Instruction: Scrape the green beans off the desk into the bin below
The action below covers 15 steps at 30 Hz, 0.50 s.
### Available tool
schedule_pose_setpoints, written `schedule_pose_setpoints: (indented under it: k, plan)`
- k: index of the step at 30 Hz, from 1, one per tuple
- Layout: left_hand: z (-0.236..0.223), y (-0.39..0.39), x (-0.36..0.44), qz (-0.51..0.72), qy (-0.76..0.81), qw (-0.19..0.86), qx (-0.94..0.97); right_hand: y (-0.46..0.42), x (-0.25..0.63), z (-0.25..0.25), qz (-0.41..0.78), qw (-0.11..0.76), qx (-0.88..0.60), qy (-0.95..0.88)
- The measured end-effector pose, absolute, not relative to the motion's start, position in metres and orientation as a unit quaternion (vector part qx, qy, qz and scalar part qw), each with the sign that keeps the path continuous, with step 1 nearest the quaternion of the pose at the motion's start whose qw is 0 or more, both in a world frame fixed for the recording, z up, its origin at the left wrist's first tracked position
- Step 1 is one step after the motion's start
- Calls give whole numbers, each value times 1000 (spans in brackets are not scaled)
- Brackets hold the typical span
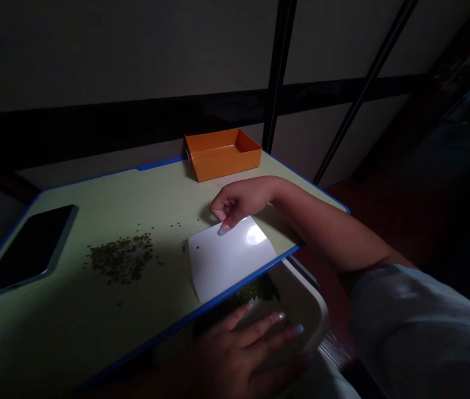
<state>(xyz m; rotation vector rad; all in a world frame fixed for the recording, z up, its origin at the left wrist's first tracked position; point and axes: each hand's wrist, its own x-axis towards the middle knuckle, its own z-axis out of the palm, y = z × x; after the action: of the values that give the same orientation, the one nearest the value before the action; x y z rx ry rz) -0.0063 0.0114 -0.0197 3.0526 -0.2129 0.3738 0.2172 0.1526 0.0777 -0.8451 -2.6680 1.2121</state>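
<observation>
Below the table edge, the left hand [243,349] steadies a white bowl [309,302] holding green beans [257,291].

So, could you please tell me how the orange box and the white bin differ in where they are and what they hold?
The orange box stands on the table at its far edge; the white bin sits below the near edge, steadied by the left hand. The orange box looks empty; the white bin holds some green beans. No hand is near the orange box. Both are open-topped containers.
</observation>
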Motion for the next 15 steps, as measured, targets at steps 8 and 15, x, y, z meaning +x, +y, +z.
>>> schedule_pose_setpoints:
  k: [8,15]
  plan:
    - [-24,10,-10,132,-62,15,989,164,223,72,409,189,-270,-851]
    - [-17,11,-9,109,-67,2,992,181,231,70,293,375,-411,-778]
